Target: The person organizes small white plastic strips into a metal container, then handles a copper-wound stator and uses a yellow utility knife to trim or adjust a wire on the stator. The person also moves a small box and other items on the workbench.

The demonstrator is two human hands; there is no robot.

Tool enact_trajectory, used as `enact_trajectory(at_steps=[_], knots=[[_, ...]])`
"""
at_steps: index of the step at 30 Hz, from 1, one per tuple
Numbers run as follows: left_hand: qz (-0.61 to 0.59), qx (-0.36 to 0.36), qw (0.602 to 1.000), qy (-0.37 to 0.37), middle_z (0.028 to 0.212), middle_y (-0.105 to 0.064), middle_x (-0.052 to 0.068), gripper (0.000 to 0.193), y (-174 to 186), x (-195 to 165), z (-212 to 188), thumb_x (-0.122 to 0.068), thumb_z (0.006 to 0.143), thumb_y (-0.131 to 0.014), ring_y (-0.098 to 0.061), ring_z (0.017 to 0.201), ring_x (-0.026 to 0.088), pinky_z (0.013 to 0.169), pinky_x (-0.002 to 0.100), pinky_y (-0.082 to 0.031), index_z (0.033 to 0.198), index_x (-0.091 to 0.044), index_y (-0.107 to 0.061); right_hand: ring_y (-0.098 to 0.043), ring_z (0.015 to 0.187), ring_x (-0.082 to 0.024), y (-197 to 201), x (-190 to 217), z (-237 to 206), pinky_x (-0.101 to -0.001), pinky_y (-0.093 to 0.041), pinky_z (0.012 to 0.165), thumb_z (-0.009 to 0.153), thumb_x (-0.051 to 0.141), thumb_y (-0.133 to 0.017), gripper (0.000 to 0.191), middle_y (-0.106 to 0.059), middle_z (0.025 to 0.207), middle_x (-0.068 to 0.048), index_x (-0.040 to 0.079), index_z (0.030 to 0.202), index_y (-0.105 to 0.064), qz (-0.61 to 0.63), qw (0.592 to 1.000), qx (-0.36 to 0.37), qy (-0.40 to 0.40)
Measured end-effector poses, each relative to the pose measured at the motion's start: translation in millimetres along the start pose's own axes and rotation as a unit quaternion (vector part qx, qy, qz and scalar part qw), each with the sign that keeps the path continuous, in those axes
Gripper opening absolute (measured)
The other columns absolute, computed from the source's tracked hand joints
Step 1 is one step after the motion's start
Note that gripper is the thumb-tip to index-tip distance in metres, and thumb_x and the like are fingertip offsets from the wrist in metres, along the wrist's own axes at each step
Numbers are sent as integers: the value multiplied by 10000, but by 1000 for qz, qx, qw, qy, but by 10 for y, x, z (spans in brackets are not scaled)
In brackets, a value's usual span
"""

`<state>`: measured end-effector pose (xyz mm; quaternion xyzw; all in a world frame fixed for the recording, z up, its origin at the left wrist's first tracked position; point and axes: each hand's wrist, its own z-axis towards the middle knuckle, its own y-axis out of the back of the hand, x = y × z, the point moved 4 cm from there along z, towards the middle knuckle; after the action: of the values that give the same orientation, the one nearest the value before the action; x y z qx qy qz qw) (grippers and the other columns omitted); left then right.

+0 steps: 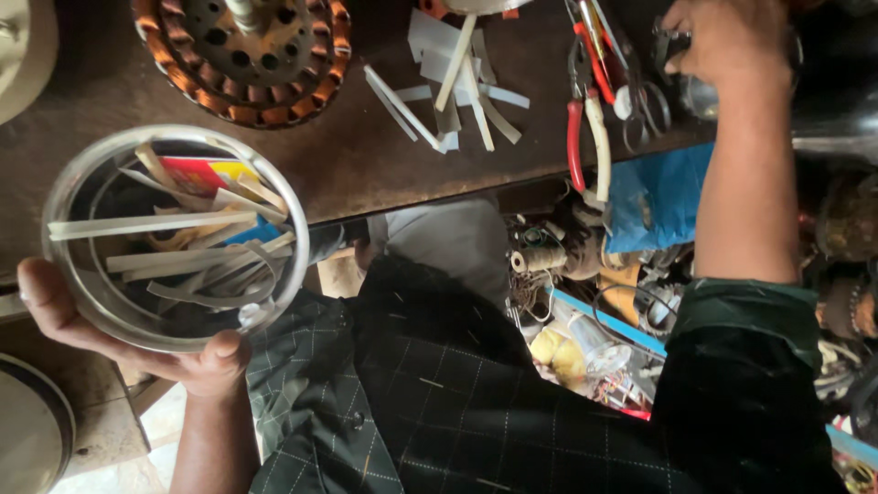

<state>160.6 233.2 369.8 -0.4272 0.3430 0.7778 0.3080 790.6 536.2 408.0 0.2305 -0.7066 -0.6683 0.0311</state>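
Observation:
My left hand (137,352) cups a clear round container (87,302) from beneath, thumb on its near rim. Inside lie several pale insulation-paper strips (151,224) and a red and yellow card (197,174). My right hand (722,41) reaches to the far right of the brown worktop (366,165), fingers curled among metal tools beside a pair of scissors (640,105). Whether it grips anything is hidden. Loose white strips (457,87) lie on the worktop between the hands.
A motor stator with copper windings (242,55) sits at the back left. Red-and-white-handled pliers (585,137) lie by the scissors. A blue bag (658,197) hangs over the worktop edge above a clutter of spools, wires and parts (567,274).

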Motion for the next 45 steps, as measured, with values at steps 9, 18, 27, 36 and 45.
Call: enact_trajectory(at_steps=[9, 18, 27, 36, 45], knots=[[-30, -3, 999, 11, 1687, -214, 14, 1205, -23, 53, -10, -710, 780, -712, -258, 1578, 187, 1335, 427, -283, 1675, -184, -101, -694, 754, -283, 126, 151, -7, -412, -539, 631, 828, 273, -945, 266, -726, 851, -104, 114, 956, -774, -56, 998, -16, -15], [-79, 0, 997, 25, 1645, -240, -5, 1211, -35, 19, -12, -675, 774, -763, -288, 1557, 164, 1338, 391, -297, 1682, -181, -132, -701, 883, -250, -498, -169, 38, -383, -583, 724, 663, 13, -904, 508, -721, 996, -146, -7, 1111, -663, 209, 972, 67, -85], [-99, 2, 995, 33, 1651, -234, 8, 1247, -44, 30, -9, -718, 776, -770, -300, 1557, 181, 1322, 391, -302, 1675, -176, -98, -667, 886, -227, -378, -46, 89, -347, -537, 771, 952, -4, -728, 116, -676, 979, -152, -9, 1027, -639, 226, 973, 0, -37], [-134, -20, 989, 49, 1620, -267, 42, 1273, -103, 8, -11, -733, 769, -804, -332, 1526, 198, 1322, 396, -329, 1666, -152, -112, -687, 853, -292, 454, 2223, 6, -420, -529, 764, 1063, 65, -617, 117, -691, 955, -170, -29, 1119, -659, 304, 878, -368, -24], [-244, -20, 966, 85, 1585, -306, 81, 1322, -127, -4, 7, -618, 736, -932, -375, 1476, 230, 1287, 403, -347, 1647, -110, -118, -506, 1321, -469, 570, 3255, 138, -586, -362, 1131, 1015, 393, -778, 654, -521, 1437, -254, -4, 1447, -490, 331, 912, -243, -16]])
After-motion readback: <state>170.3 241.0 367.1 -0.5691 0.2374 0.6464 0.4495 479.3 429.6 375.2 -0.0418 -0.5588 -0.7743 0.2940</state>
